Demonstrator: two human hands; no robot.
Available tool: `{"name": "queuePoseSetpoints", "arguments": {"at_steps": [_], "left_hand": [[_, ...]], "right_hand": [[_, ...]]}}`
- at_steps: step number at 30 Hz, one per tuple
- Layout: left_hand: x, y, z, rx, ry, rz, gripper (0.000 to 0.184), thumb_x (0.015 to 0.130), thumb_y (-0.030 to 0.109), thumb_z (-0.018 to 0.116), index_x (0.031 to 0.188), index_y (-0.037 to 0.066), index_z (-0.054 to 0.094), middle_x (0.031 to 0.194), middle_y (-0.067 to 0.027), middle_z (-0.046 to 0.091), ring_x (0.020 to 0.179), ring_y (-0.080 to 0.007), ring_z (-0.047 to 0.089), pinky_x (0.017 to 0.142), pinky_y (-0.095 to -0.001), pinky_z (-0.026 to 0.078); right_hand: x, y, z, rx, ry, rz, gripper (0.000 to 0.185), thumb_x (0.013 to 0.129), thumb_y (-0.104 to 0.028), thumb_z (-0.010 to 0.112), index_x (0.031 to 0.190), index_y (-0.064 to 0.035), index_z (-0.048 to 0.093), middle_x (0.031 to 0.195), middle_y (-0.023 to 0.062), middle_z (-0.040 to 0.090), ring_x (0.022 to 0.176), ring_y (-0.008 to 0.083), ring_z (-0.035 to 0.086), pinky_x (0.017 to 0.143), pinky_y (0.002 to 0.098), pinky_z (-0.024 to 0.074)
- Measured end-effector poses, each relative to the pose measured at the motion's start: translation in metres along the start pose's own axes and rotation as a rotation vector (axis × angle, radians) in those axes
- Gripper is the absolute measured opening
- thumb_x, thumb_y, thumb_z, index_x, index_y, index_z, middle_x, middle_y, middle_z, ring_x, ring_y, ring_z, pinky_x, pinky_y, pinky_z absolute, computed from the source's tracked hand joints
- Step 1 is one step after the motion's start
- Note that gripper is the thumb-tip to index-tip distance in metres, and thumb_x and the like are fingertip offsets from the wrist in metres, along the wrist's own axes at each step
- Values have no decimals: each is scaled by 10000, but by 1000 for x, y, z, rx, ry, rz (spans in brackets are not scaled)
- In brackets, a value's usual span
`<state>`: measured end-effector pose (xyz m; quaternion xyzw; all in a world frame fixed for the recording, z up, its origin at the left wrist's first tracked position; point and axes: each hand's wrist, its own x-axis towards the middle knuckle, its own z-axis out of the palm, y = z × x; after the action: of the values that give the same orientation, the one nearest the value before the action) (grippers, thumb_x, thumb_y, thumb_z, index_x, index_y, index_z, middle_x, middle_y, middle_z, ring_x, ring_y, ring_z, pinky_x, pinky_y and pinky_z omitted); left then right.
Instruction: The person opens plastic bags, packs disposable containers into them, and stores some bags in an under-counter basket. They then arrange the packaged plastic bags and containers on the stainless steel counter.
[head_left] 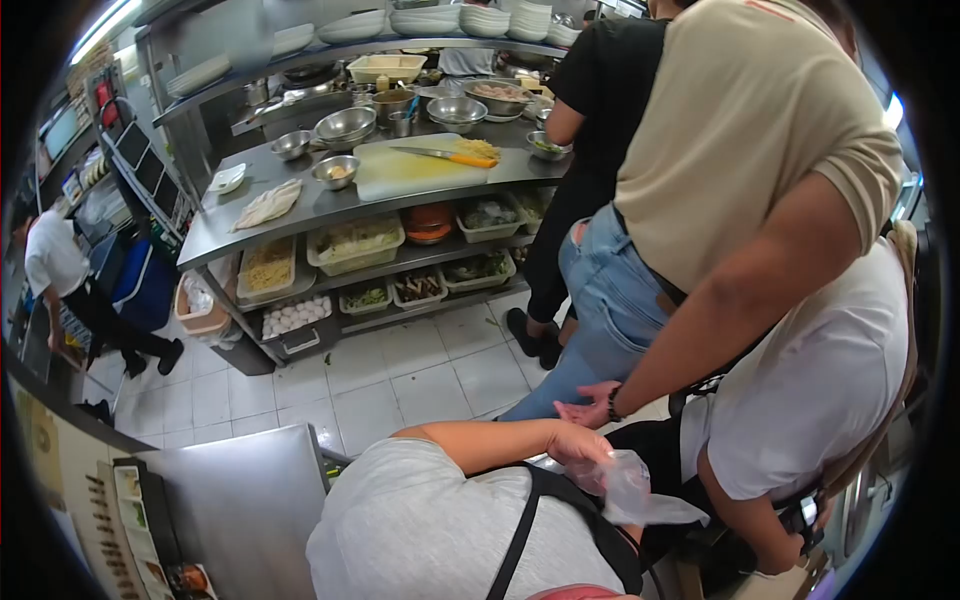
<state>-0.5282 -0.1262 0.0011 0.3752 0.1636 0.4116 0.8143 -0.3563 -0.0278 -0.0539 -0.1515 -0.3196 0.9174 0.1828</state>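
At the bottom centre my left hand [582, 447] is closed on a clear, crumpled plastic glove [640, 495]. The plastic hangs loosely in front of my apron [580, 515]. Only a little skin shows below it; my right hand is mostly hidden by the plastic and its fingers cannot be made out. Just above is the open hand [590, 405] of a person in a beige shirt [735, 130], apart from mine.
A steel counter [240, 200] holds a cutting board [400, 180], an orange-handled knife [445, 156] and bowls. Food bins and eggs [297, 315] sit below. People stand ahead and right; another person [60, 260] is far left. A steel surface [240, 510] lies lower left.
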Motion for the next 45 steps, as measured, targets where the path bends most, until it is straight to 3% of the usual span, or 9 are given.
{"name": "queuePoseSetpoints", "arguments": {"at_steps": [7,18,22,25,29,33,38,41,45], "left_hand": [[-26,58,-45,-301,-324,350,385,824,323,411,1004,-8,494,1087,-132,473,905,-248,519,810,-379,391],[-20,90,-135,-283,69,78,601,791,462,398,1242,92,255,1045,-126,474,891,-243,505,732,-349,419],[11,87,-142,-259,11,-69,600,786,470,402,1245,113,253,1030,-120,477,879,-239,503,730,-352,422],[33,82,-143,-252,-26,-176,600,782,476,405,1247,130,252,1019,-115,478,871,-235,501,729,-355,423],[59,76,-138,-225,-86,-327,600,776,484,408,1250,151,251,1004,-109,481,859,-230,499,726,-358,426],[89,54,-118,-188,-150,-435,600,771,492,412,1253,173,249,989,-103,483,847,-226,497,724,-361,428],[145,6,-58,-165,-247,-520,601,764,501,417,1256,200,247,970,-95,486,833,-220,495,721,-365,431],[187,-29,-5,-157,-339,-557,602,760,507,420,1258,216,246,959,-90,488,824,-217,493,720,-367,432],[257,-77,91,-166,-498,-531,604,755,515,424,1261,237,245,944,-84,490,812,-212,491,718,-371,435]], "right_hand": [[77,15,34,63,35,119,312,849,-234,369,1065,-19,434,1041,116,502,926,217,512,807,376,414],[124,7,41,134,-74,-6,418,837,-312,398,1134,-18,383,1111,106,459,998,217,477,838,352,402],[114,15,9,551,-606,-23,535,743,-468,490,1037,-21,463,923,64,501,826,162,487,708,295,406],[81,5,17,172,-135,-231,530,705,-527,503,883,-30,550,635,-8,478,576,101,424,552,228,348],[53,-3,21,152,-192,-341,453,764,-492,440,753,-56,565,527,-33,364,474,98,321,451,216,262],[13,2,18,309,-62,-523,437,771,-485,431,720,-68,551,540,-26,409,463,97,339,446,212,275],[-68,-12,24,463,103,-786,425,798,-466,387,897,-84,546,830,30,581,784,169,541,777,328,388],[-135,-21,37,396,418,-844,426,810,-451,373,925,-78,543,819,29,580,762,162,541,757,315,398],[-235,-8,-20,378,220,-1039,198,827,-247,433,828,-77,535,727,-12,568,617,86,544,554,224,449]]}}
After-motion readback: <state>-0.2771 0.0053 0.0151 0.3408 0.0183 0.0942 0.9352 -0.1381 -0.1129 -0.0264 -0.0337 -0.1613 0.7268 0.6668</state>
